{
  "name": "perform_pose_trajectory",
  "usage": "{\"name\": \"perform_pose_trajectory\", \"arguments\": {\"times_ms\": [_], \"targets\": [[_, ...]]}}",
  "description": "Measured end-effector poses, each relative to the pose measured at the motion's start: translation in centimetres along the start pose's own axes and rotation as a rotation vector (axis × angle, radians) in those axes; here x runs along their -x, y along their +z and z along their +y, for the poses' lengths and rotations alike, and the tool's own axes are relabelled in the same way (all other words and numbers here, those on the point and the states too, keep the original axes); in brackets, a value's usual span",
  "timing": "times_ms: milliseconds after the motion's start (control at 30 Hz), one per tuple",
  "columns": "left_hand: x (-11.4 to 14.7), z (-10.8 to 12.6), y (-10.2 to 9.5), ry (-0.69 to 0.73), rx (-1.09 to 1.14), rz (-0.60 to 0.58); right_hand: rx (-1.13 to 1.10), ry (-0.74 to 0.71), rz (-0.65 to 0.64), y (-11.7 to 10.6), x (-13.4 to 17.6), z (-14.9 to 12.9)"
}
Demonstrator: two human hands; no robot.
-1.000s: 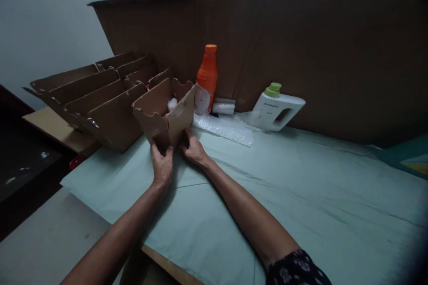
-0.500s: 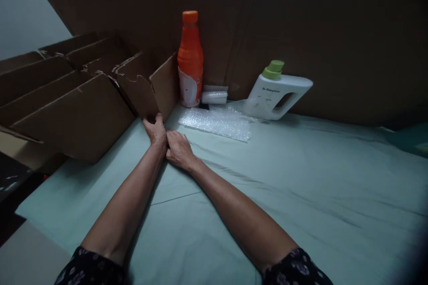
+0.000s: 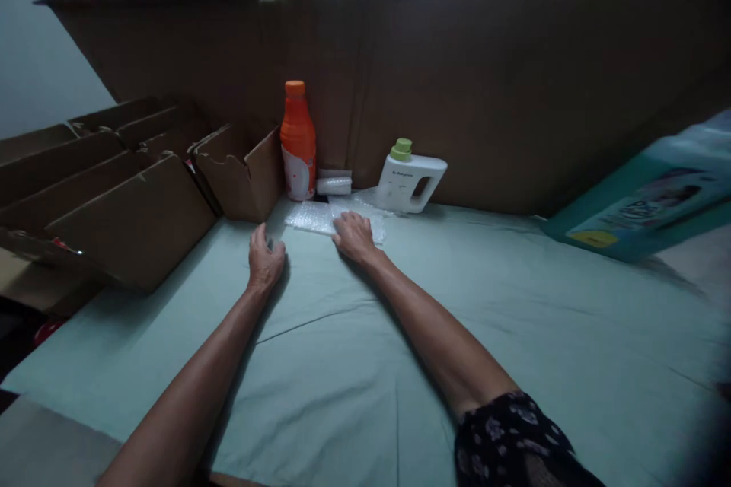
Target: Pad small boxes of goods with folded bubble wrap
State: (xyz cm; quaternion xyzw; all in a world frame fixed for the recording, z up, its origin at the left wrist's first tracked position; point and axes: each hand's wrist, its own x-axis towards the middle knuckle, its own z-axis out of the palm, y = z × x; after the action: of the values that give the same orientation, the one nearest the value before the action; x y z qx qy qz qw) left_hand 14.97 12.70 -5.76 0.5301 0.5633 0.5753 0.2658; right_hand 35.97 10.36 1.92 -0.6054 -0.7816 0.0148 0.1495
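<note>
My left hand (image 3: 266, 260) is just above the green cloth (image 3: 320, 365), its thumb and fingers apart and nothing between them. It is close to the front corner of a small open cardboard box (image 3: 231, 181). My right hand (image 3: 355, 236) lies over the near edge of a flat piece of bubble wrap (image 3: 311, 218), fingers bent down onto it. Whether the fingertips pinch the wrap is hidden. Behind the wrap stand an orange bottle (image 3: 298, 141) with a white label and a white jug (image 3: 408, 183) with a green cap, leaning slightly.
Larger open cardboard boxes (image 3: 131, 217) fill the left side. A small roll of bubble wrap (image 3: 334, 184) sits beside the orange bottle. A tall cardboard sheet (image 3: 485, 91) closes off the back. At right, a big container of green liquid (image 3: 640, 205) lies tilted.
My hands, together by the small box's corner before, are now apart. The right has moved right onto the bubble wrap; the left has opened. The view has tilted up, showing the green container.
</note>
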Motion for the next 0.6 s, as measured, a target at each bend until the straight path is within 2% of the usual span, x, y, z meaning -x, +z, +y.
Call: {"name": "perform_pose_trajectory", "arguments": {"times_ms": [100,200,333,433,500,600], "targets": [[2.0,1.0,0.0,0.061,-0.153,-0.088,0.071,0.030,-0.078,-0.5,2.2,3.1],[3.6,2.1,0.1,0.113,-0.245,-0.180,0.120,0.015,-0.096,-0.9,6.5,4.5],[6.8,3.4,-0.3,0.184,-0.289,-0.343,0.127,-0.012,-0.113,-1.9,13.7,4.1],[9.6,4.3,-0.5,0.297,-0.340,-0.495,0.084,-0.038,-0.117,-2.8,17.5,3.5],[10.8,4.7,-0.4,0.386,-0.462,-0.561,0.053,-0.032,-0.087,-3.3,18.6,3.6],[11.2,5.1,0.2,0.428,-0.618,-0.563,0.024,0.038,-0.012,-3.9,18.1,4.9]]}}
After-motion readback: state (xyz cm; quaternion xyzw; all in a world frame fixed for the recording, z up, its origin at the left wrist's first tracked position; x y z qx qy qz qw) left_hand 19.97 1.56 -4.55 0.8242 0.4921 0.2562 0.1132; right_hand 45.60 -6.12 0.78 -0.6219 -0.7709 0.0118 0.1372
